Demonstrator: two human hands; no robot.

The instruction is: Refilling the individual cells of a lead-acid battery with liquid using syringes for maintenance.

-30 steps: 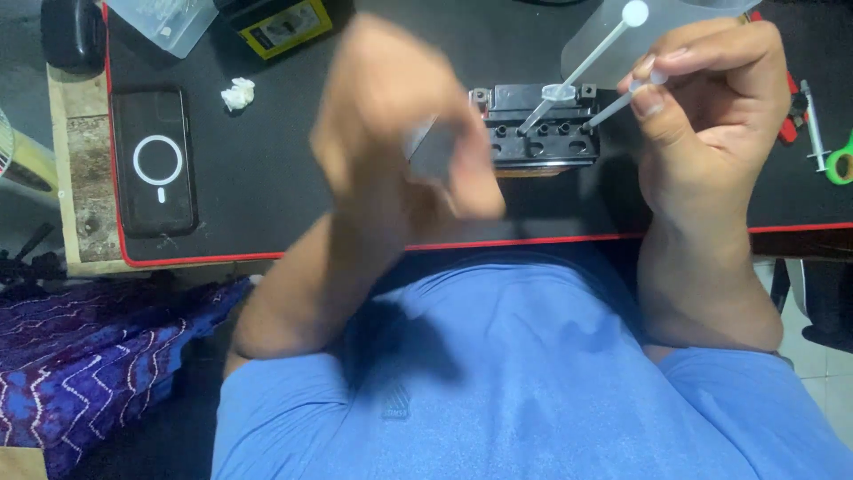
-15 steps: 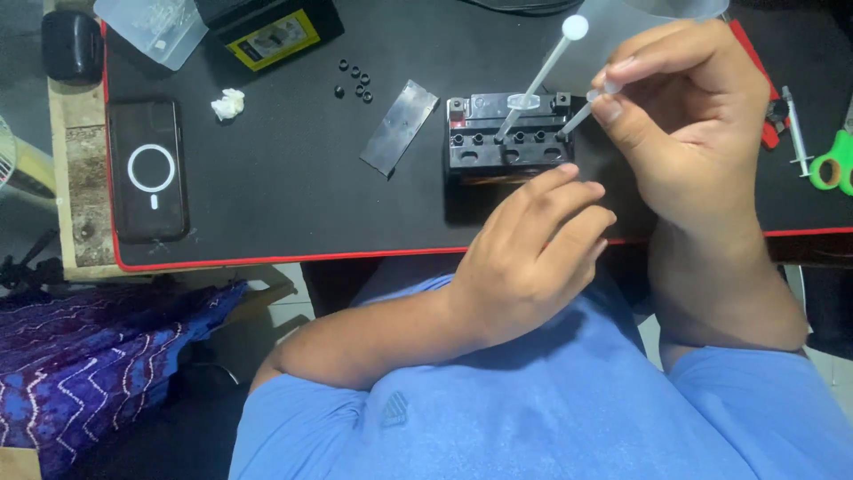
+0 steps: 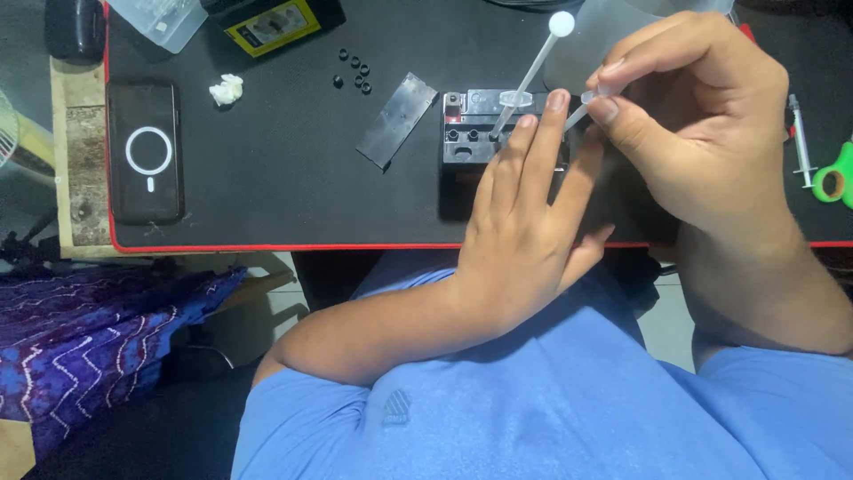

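Black mat (image 3: pixel 267 196) w/ red edge covers the desk. Small black battery-like block (image 3: pixel 468 140) sits near mat centre, row of round holes on its top. Left hand (image 3: pixel 524 231) lies flat over the block's right part, fingers stretched out, not gripping anything, fingertips touching the top. A clear plastic dropper (image 3: pixel 531 71) w/ round bulb stands tilted in one of the holes, just beside the left fingertips. Right hand (image 3: pixel 702 133) pinches a second thin clear pipette (image 3: pixel 582 111) betw. thumb and forefinger, tip aimed down at the block; the hand hides the block's right end.

Around: grey flat strip (image 3: pixel 396 120) lies just left of the block, apart from it. A few small black caps (image 3: pixel 354 71) are scattered above the strip. White crumpled wad (image 3: pixel 226 89) further left. Phone (image 3: pixel 145 153) at mat's left edge, dark screen w/ white ring. Top left: clear plastic box (image 3: pixel 164 18), contents can't tell; next to it a black pack w/ yellow label (image 3: pixel 271 22). Far right: syringe (image 3: pixel 800 138) and green scissor handle (image 3: pixel 835 173). Blue shirt (image 3: pixel 533 400) below, purple patterned cloth (image 3: pixel 80 338) lower left.
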